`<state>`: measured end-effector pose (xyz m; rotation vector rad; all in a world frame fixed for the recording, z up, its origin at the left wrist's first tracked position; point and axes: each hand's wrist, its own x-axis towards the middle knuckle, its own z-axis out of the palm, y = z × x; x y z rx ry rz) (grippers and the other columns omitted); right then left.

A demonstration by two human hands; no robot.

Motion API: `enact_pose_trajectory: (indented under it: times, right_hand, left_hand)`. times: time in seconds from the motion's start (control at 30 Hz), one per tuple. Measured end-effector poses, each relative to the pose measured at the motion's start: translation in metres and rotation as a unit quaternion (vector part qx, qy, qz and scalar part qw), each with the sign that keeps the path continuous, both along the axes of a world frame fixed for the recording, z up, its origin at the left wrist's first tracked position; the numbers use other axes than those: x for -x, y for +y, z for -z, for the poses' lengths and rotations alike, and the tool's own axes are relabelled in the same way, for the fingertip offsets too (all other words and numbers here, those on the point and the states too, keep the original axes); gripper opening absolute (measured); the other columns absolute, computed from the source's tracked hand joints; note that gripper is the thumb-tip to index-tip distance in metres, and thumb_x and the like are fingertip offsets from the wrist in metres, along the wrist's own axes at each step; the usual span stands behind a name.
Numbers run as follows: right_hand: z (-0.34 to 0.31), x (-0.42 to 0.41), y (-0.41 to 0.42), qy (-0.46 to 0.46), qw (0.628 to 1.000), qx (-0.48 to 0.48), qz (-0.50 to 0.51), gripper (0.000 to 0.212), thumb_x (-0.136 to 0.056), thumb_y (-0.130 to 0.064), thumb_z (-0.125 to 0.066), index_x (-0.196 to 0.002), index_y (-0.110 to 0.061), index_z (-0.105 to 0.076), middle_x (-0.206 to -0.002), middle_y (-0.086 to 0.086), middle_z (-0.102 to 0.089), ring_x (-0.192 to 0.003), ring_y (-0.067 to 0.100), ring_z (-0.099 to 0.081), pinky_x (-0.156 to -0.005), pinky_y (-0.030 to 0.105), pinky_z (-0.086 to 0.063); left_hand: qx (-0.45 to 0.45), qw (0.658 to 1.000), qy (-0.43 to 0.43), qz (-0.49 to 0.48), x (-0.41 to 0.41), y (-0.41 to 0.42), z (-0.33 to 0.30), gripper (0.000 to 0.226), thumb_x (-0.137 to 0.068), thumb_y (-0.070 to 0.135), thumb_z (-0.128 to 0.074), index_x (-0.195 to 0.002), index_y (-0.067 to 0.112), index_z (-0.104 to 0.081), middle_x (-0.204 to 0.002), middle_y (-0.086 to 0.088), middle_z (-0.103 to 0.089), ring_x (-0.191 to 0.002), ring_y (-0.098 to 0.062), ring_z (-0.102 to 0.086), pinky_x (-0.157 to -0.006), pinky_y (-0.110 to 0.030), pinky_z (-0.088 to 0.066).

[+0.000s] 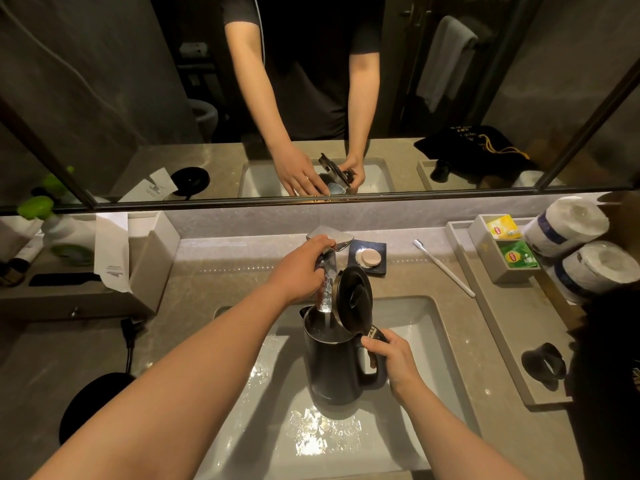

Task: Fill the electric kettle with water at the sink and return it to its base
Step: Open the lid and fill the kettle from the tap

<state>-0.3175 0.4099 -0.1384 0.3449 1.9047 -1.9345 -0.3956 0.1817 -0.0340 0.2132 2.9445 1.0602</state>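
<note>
The kettle (341, 362) stands in the sink (426, 327), lid up, under water running from the faucet (329, 271). The right hand (393, 358) wraps its grip tight around the handle; the left hand (299, 268) closes on the faucet lever. Filling, it likely grows heavy and wet-slick, so the rigid handle is the hold. Its base (95, 407) waits on the counter (194, 292).

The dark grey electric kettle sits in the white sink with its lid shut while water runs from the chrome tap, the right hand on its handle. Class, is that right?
Not quite. The head view shows the dark grey electric kettle with its lid open. It sits in the white sink under the running chrome tap, right hand on its handle.
</note>
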Motion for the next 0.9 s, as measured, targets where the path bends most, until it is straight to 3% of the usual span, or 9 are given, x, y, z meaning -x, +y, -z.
enact_pose_trajectory:
  times: [0.13, 0.3, 0.43, 0.9]
  right_hand:
    - [0.0021, 0.0001, -0.0006, -0.001, 1.000, -0.008, -0.005, 0.025, -0.066, -0.029, -0.077, -0.073, -0.008, -0.067, -0.057, -0.004, -0.066, -0.050, 0.006, -0.062, -0.055, 0.027, -0.050]
    - [0.0036, 0.0008, -0.0008, -0.002, 1.000, -0.004, -0.003, 0.014, -0.074, -0.020, -0.077, -0.067, -0.014, -0.066, -0.055, -0.007, -0.065, -0.049, 0.004, -0.061, -0.052, 0.024, -0.050]
    - [0.0019, 0.0014, -0.0022, -0.002, 1.000, -0.006, -0.006, 0.025, -0.066, -0.027, -0.076, -0.073, -0.006, -0.063, -0.054, -0.006, -0.064, -0.048, 0.004, -0.060, -0.050, 0.022, -0.049]
    - [0.0035, 0.0017, -0.0038, 0.004, 1.000, 0.007, -0.003, 0.030, -0.065, -0.025, -0.076, -0.078, -0.001, -0.063, -0.055, -0.006, -0.063, -0.049, 0.004, -0.060, -0.047, 0.019, -0.050]
  left_hand:
    - [-0.001, 1.000, 0.001, 0.001, -0.0001, 0.0006, -0.0003, 0.062, -0.077, 0.004, -0.056, -0.132, 0.030, -0.042, -0.143, 0.005, -0.041, -0.119, -0.018, -0.047, -0.089, -0.024, -0.034]
    - [0.008, 1.000, 0.002, 0.001, 0.0004, 0.0005, 0.0000, 0.063, -0.078, 0.005, -0.056, -0.133, 0.030, -0.041, -0.145, 0.004, -0.038, -0.122, -0.018, -0.045, -0.091, -0.025, -0.033]
    - [0.013, 1.000, 0.003, 0.002, 0.0002, -0.0001, 0.0006, 0.063, -0.078, 0.005, -0.057, -0.134, 0.030, -0.040, -0.146, 0.003, -0.038, -0.123, -0.019, -0.044, -0.091, -0.024, -0.031]
    - [0.003, 1.000, 0.002, 0.001, -0.0008, 0.0008, -0.0025, 0.062, -0.078, 0.004, -0.057, -0.132, 0.030, -0.041, -0.142, 0.004, -0.042, -0.119, -0.019, -0.047, -0.088, -0.024, -0.033]
